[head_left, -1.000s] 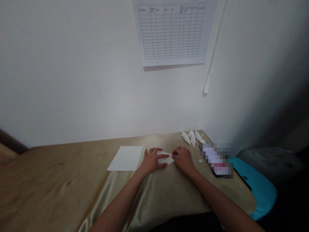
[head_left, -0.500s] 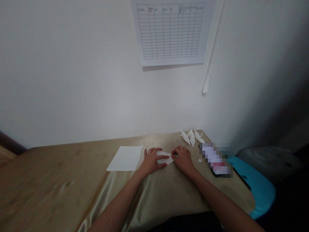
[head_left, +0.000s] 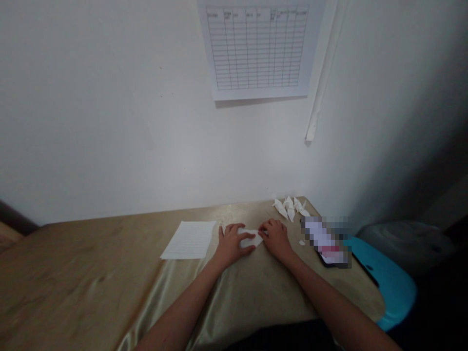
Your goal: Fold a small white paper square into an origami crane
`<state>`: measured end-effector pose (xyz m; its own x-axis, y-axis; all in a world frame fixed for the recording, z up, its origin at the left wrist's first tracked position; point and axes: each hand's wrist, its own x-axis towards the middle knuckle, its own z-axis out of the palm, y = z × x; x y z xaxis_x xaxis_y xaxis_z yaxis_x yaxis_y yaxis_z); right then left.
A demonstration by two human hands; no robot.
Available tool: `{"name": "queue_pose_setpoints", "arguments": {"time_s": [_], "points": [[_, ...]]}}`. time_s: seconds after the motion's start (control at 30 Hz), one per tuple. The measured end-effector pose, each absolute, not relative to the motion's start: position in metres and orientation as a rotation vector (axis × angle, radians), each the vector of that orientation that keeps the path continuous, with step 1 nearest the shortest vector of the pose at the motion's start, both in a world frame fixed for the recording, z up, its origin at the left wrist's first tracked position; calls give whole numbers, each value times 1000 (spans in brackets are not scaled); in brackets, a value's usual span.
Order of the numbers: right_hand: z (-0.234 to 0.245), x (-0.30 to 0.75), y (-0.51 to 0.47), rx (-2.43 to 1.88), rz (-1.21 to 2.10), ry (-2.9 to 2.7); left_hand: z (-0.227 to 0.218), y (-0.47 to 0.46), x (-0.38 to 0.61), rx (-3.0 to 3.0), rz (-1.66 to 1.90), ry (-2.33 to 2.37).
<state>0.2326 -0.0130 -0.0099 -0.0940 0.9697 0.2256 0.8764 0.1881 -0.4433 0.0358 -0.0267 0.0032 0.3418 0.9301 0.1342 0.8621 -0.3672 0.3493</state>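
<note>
A small piece of folded white paper (head_left: 251, 238) lies on the table's gold cloth (head_left: 234, 292). My left hand (head_left: 230, 243) rests on its left part, fingers stretched out and pressing it flat. My right hand (head_left: 276, 236) is at its right tip, with the fingers curled and pinched on the paper's edge. A lined white sheet (head_left: 190, 239) lies flat just left of my left hand.
Several small folded white paper figures (head_left: 290, 207) sit at the table's back right corner. A phone (head_left: 325, 241) lies near the right edge, beside a blue seat (head_left: 387, 282). A printed grid chart (head_left: 258, 48) hangs on the white wall behind.
Both hands and the folded paper have shifted very slightly left in the picture; otherwise the grip and pose look the same.
</note>
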Motion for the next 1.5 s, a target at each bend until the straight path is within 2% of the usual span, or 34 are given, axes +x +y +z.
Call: {"name": "queue_pose_setpoints", "arguments": {"time_s": [1.5], "points": [[-20, 255, -2, -1594, 499, -2000, 8, -28, 43, 2346, 382, 1709]]}}
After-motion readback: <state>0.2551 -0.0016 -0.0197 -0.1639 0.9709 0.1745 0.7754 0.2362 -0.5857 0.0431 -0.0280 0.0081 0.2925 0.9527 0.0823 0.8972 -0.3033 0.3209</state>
